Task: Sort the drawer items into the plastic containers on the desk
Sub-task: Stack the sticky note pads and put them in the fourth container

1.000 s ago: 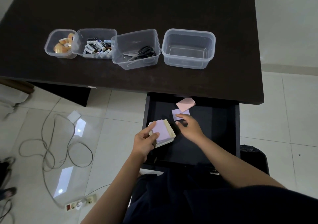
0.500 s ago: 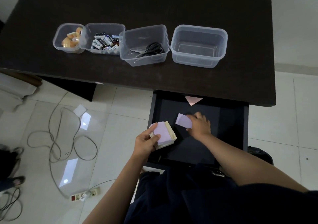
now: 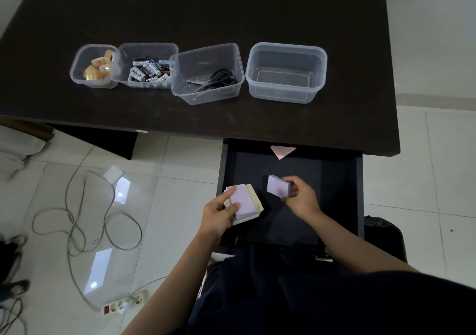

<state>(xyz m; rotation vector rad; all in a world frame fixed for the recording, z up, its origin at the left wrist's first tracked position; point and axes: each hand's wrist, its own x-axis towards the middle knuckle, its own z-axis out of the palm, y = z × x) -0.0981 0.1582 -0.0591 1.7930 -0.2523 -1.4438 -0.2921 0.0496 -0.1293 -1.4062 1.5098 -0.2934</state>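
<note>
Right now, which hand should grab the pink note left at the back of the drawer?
Right. The right hand is nearer the pink note, pinching only a small purple pad; the left hand grips the thick sticky-note stack.

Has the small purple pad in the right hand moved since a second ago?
Yes. The small purple pad, then flat on the drawer floor near the pink pad, is now pinched and lifted by the right hand, farther from it.

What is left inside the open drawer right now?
Lying in the drawer, only a pink paper piece shows at the back, partly under the desk edge. The hands hold sticky-note pads above the drawer, and they and the forearms hide part of its floor.
</note>
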